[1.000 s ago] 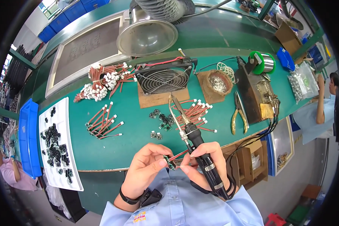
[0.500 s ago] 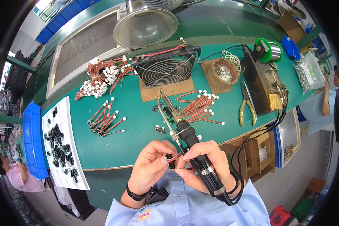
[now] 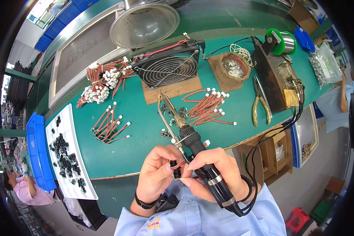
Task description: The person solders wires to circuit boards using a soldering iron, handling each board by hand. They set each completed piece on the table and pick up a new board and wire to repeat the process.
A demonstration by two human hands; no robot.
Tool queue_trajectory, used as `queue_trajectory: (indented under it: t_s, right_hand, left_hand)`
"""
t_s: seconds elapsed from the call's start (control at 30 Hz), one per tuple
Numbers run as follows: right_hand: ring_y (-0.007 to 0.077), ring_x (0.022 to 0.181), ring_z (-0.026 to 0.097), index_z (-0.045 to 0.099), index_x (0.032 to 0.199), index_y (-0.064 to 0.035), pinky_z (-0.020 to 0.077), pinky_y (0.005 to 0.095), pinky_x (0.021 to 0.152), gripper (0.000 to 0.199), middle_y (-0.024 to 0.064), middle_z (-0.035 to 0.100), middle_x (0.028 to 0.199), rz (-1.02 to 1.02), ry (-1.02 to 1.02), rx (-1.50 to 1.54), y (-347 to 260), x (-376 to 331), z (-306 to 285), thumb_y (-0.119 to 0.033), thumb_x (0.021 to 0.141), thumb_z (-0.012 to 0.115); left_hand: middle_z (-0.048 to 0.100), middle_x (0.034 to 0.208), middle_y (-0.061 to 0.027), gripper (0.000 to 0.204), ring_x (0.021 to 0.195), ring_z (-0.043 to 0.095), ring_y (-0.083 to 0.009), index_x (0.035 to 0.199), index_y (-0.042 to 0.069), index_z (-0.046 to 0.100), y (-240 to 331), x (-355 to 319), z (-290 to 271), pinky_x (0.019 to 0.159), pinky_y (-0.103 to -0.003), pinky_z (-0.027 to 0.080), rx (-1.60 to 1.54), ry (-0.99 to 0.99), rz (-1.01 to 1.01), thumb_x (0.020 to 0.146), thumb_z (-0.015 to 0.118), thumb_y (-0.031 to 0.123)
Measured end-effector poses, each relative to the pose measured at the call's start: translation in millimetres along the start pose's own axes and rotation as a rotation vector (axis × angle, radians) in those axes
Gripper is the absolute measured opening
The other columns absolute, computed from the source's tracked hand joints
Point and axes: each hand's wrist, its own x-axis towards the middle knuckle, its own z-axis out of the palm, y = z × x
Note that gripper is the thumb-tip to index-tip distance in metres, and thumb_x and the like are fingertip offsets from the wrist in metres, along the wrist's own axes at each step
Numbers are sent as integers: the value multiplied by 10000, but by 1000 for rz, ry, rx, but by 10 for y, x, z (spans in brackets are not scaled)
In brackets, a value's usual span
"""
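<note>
My left hand (image 3: 158, 173) pinches a small black component (image 3: 175, 169) with a short red wire lead (image 3: 179, 163) close to my chest. My right hand (image 3: 212, 169) grips the black handle of a soldering iron (image 3: 192, 143) and also touches the red wire with its fingertips. The iron's metal tip (image 3: 165, 101) points away over the green bench (image 3: 137, 129). A loose pile of red wires with white connectors (image 3: 208, 107) lies just beyond the iron. A second small pile of wires (image 3: 111, 126) lies to the left.
A black fan (image 3: 169, 69) sits on a board at the back, a metal lamp shade (image 3: 144, 24) behind it. A solder pot (image 3: 233, 67), solder station (image 3: 277, 74), yellow-handled pliers (image 3: 259, 106) and solder spool (image 3: 284, 41) stand right. A white tray of black parts (image 3: 67, 153) lies left.
The view has shifted so the hands sit lower. Both hands keep their hold; the fingers have drawn the component and wire closer together beside the iron's handle.
</note>
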Motion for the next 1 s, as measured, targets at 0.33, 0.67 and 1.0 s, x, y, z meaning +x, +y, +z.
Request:
queue_trajectory:
  t_s: [0.33,0.67,1.0]
  right_hand:
    - [143,630,624,461,980,-25,483,247,556,386,83,631,744,-12,13,-22,0,10,-11,37,696,715]
    - [155,675,643,477,974,-21,498,253,586,372,81,634,772,21,3,-7,9,-2,-24,42,694,714]
    - [175,715,648,501,972,-30,502,263,631,367,78,623,832,29,-65,-57,-17,44,-110,37,690,724]
  left_hand:
    - [512,906,-108,165,833,508,-190,965,39,486,-9,-2,3,743,-302,424,22,25,12,865,586,125]
    - [514,919,-113,154,842,517,-187,966,34,494,0,5,10,738,-299,431,20,1,27,869,580,116]
    - [536,952,-123,164,848,550,-194,1016,4,520,73,-4,54,744,-304,446,230,-2,109,875,559,78]
